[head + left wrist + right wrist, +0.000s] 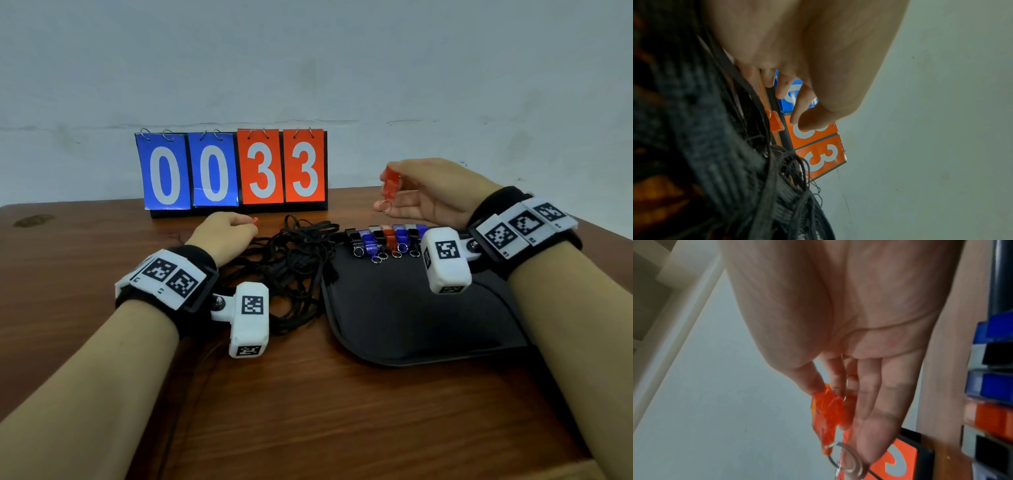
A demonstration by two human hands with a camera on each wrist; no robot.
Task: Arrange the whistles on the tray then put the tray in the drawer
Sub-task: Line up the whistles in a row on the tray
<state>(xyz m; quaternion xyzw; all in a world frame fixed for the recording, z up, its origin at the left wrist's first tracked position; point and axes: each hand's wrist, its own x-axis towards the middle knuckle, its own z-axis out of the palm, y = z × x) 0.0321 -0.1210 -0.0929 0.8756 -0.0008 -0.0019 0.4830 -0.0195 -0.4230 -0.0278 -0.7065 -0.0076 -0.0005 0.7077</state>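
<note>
Held in the air above the far edge of the black tray: a translucent red whistle, pinched by thumb and fingertips of the right hand, metal ring dangling below. Lined up along the tray's far rim: a row of whistles in black, blue and red, each with a small split ring; the near part of the tray bare, matte, with rounded corners. Left of the tray, touching it: a tangle of black cords. Resting beside the tangle, the left hand, fingers loosely curled, a second red whistle lying on the table just past the fingertips. Underneath, a glossy brown wooden table. Behind, a flip scoreboard reading 0033 against a pale wall.
</note>
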